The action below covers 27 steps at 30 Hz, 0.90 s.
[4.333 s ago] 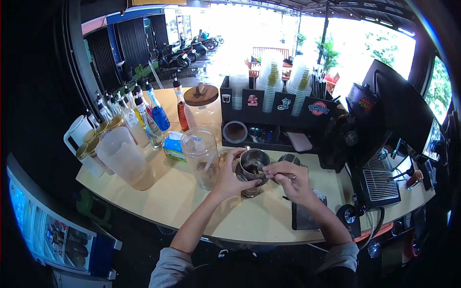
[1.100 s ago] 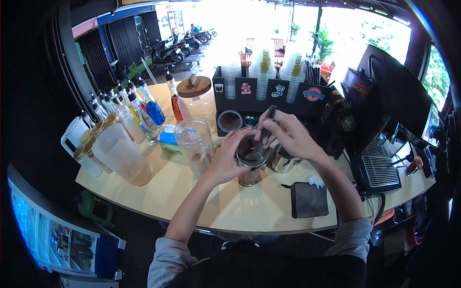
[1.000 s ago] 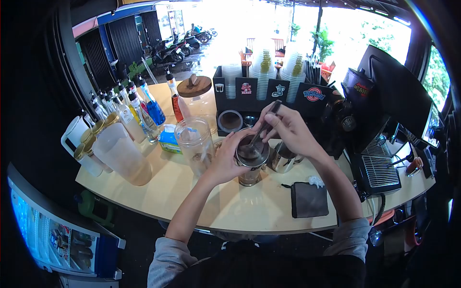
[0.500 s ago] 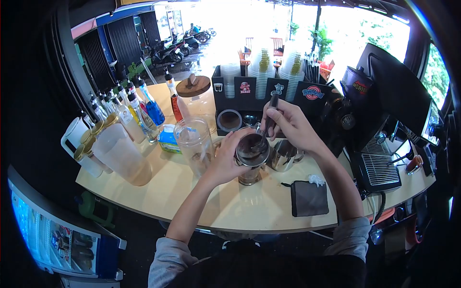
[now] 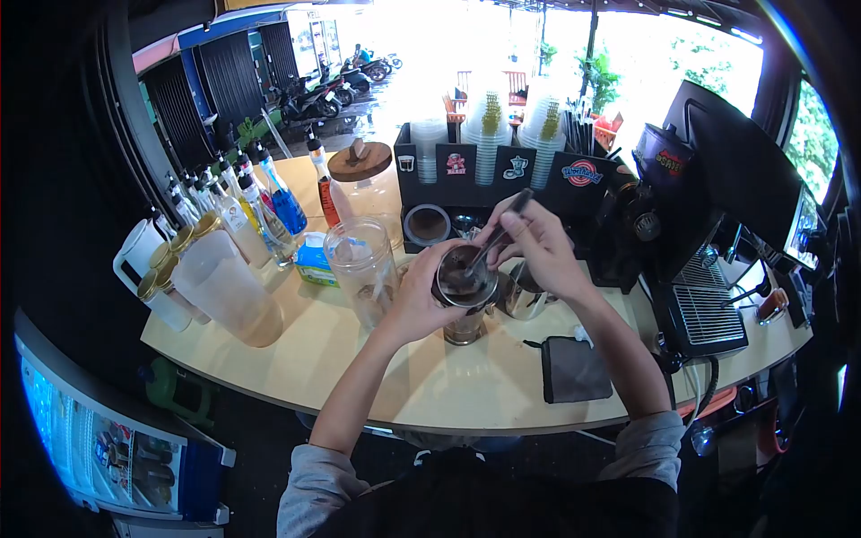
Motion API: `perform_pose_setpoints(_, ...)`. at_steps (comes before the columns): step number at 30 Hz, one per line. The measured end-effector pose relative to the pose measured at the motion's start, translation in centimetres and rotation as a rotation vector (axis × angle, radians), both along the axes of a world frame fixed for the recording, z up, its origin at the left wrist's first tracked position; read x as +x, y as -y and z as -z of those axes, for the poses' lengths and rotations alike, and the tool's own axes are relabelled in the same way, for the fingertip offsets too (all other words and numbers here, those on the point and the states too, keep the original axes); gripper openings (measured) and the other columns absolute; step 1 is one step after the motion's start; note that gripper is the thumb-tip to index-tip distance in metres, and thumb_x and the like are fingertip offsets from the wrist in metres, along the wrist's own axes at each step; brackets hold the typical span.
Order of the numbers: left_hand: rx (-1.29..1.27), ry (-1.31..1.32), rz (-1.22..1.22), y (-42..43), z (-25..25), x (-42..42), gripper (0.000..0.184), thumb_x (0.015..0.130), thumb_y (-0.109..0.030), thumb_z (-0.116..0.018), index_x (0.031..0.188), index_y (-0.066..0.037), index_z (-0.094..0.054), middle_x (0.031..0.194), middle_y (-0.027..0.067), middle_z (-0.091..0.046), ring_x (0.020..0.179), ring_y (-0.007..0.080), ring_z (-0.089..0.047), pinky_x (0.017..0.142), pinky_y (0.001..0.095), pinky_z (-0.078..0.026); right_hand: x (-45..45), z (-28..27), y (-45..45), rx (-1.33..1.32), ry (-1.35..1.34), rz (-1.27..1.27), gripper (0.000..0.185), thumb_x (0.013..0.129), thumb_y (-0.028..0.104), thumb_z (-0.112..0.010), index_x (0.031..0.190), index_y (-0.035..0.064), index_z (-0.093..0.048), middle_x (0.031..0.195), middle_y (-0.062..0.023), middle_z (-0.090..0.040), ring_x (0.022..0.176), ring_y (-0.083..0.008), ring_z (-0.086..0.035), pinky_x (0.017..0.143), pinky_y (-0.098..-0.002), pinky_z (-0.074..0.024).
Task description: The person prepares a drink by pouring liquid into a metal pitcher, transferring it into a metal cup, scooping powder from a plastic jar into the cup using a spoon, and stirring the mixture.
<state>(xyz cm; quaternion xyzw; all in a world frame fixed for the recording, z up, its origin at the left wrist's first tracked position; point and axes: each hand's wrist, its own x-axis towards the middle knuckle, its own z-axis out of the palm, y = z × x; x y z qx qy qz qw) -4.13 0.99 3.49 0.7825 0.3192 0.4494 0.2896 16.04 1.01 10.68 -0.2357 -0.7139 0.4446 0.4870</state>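
Across the frame's lower middle spans a pale wood-coloured counter (image 5: 448,386). At centre, the left hand (image 5: 423,300) curls around a round silver metal cup (image 5: 465,276); the right hand (image 5: 536,249) pinches a slim dark-handled utensil (image 5: 513,211) dipping inside.

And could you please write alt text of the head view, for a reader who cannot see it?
The left hand holds a metal cup, the right hand a dark utensil inside it, over a pale counter; nearby stand a clear jar, pump bottles and stacked plastic cups.
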Motion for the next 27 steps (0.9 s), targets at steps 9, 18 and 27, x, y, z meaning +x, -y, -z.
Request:
perform_pose_setpoints(9,0.046,0.002,-0.139,-0.1,-0.9,0.3,0.078,0.059,-0.015,-0.084,0.127,-0.004,-0.047,0.115,0.0108,-0.061,0.108,0.0201,-0.059,0.096,0.0334,-0.045,4.5,-0.1,1.7,0.076,-0.542,0.246,0.017,0.100,0.019,-0.039,0.106,0.0036,-0.043,0.095,-0.0170,-0.059,0.076,-0.0221,-0.064,0.067,-0.0356,-0.0578)
perform_pose_setpoints(18,-0.017,0.048,-0.188,-0.3,-0.7,0.3,0.077,0.058,-0.025,-0.086,0.123,-0.004,-0.050,0.107,0.0128,-0.065,0.101,0.0250,-0.064,0.090,0.0355,-0.048,5.4,6.8,3.2,0.095,-0.227,0.351,0.014,0.093,0.005,-0.055,0.098,-0.0041,-0.064,0.101,-0.0110,-0.062,0.088,-0.0155,-0.062,0.079,-0.0279,-0.0534)
perform_pose_setpoints(27,0.021,0.054,-0.217,0.1,-0.8,0.3,0.075,0.059,-0.026,-0.086,0.120,-0.002,-0.052,0.103,0.0129,-0.067,0.097,0.0235,-0.065,0.087,0.0349,-0.050,3.7,13.5,3.3,0.077,0.326,0.363,0.017,0.086,0.002,-0.064,0.101,-0.0015,-0.067,0.106,-0.0119,-0.064,0.096,-0.0184,-0.063,0.083,-0.0287,-0.0503)
